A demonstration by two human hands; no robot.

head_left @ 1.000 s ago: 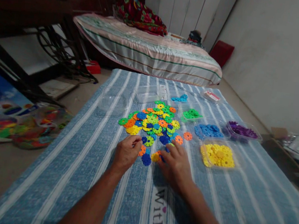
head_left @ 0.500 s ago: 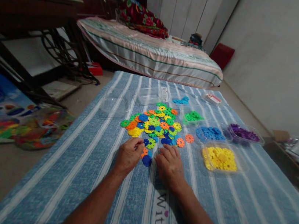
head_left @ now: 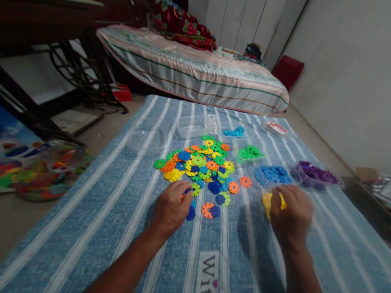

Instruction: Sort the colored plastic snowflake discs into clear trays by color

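Note:
My left hand (head_left: pixel 173 207) is closed at the near edge of a mixed pile of notched plastic discs (head_left: pixel 202 163). A dark blue and orange bit of disc shows at its fingertips. My right hand (head_left: pixel 291 215) is over the clear box of yellow discs, hiding most of it. Its fingers are bent round a yellow disc (head_left: pixel 283 201); other yellow discs (head_left: pixel 266 202) show left of the fingers. Between the hands lie an orange disc (head_left: pixel 206 210) with a dark blue one partly over it, and a lime green disc (head_left: pixel 225 195) with a blue one.
Clear boxes hold blue discs (head_left: pixel 274 174), purple discs (head_left: pixel 317 172), green discs (head_left: pixel 250 152) and light blue discs (head_left: pixel 234 131). Clear containers (head_left: pixel 193 127) stand behind the pile. A small red-and-white box (head_left: pixel 276 129) lies at the far right. A striped cloth (head_left: pixel 109 192) covers the surface.
My right hand has moved from the pile's near edge rightward to the yellow box. Orange, lime green and blue discs now lie spread between the hands. My left hand stays nearly in place.

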